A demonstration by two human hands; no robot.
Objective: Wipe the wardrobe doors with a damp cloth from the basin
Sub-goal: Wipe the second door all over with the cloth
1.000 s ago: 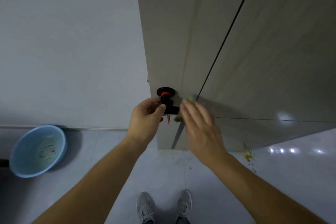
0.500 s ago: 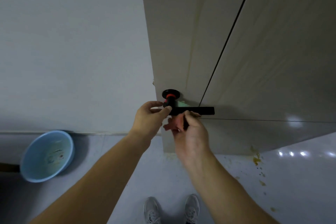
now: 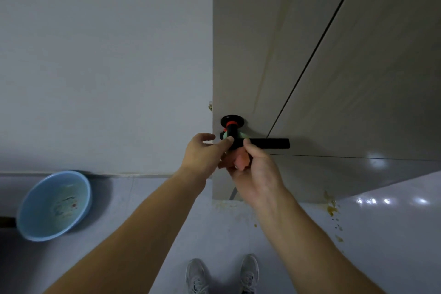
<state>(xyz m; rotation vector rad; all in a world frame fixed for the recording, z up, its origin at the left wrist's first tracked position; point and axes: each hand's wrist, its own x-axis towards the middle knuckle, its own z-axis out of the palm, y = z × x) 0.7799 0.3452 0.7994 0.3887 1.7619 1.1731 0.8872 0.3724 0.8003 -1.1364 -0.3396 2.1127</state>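
Both bare forearms (image 3: 148, 229) reach forward and converge, the left hand (image 3: 205, 154) with fingers curled and thumb apart, the right hand (image 3: 259, 169) clenched around a pink cloth (image 3: 241, 162).

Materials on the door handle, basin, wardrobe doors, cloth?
By look: door handle matte black, likely coated metal (crisp lever, no glare); basin light blue plastic, thin moulded rim, soft sheen; wardrobe doors beige wood-grain laminate or veneer, satin, faint streaks; cloth in the right hand pink, soft crumpled fabric, possibly microfibre.

right hand (image 3: 257, 173) no longer lies flat on the door (image 3: 238, 67). it now grips a pink cloth (image 3: 241, 162) beneath the black handle (image 3: 274, 143), whose lever is uncovered.
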